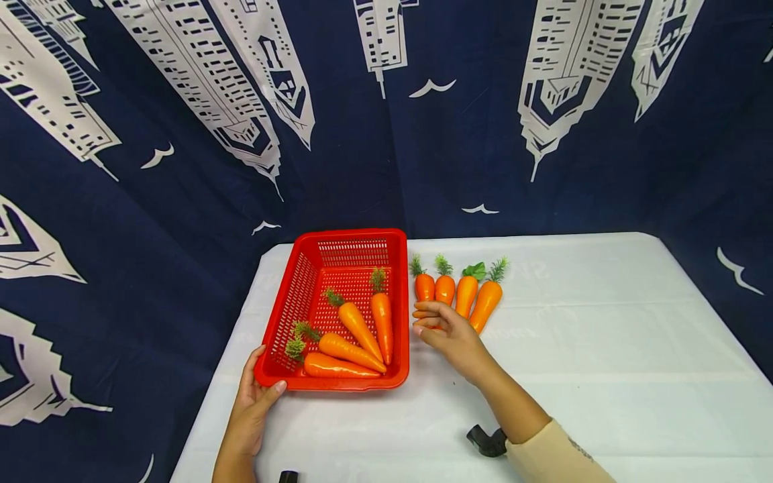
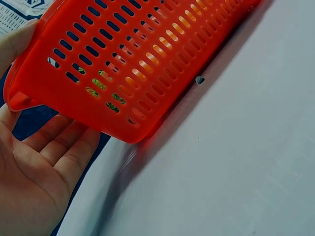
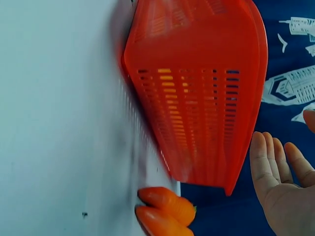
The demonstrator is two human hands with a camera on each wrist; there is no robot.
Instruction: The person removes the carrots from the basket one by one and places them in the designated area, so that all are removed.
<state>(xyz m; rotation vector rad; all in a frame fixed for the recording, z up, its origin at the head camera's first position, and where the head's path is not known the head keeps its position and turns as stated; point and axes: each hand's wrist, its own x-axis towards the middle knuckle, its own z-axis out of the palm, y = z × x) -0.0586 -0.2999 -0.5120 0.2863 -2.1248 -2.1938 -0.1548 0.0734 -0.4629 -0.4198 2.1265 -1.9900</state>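
Note:
A red plastic basket (image 1: 401, 308) with slotted walls stands at the left of the table. Several orange toy carrots with green tops lie in it, one carrot (image 1: 357, 327) slanting across the others' tips. My left hand (image 1: 246, 410) holds the basket's near left corner, thumb over the rim and fingers along the outer wall. Just right of the basket hovers my right hand (image 1: 451, 337), fingers extended and holding nothing. Beyond it several more carrots lie side by side, the rightmost carrot (image 1: 486, 302) partly tilted; the hand hides some of their lower ends.
A white cloth covers the table (image 1: 604, 349). A black bent pipe-like piece (image 1: 486, 441) lies by my right sleeve, and another black object (image 1: 288, 477) shows at the bottom edge. Behind hangs a dark blue curtain (image 1: 374, 168) with white buildings.

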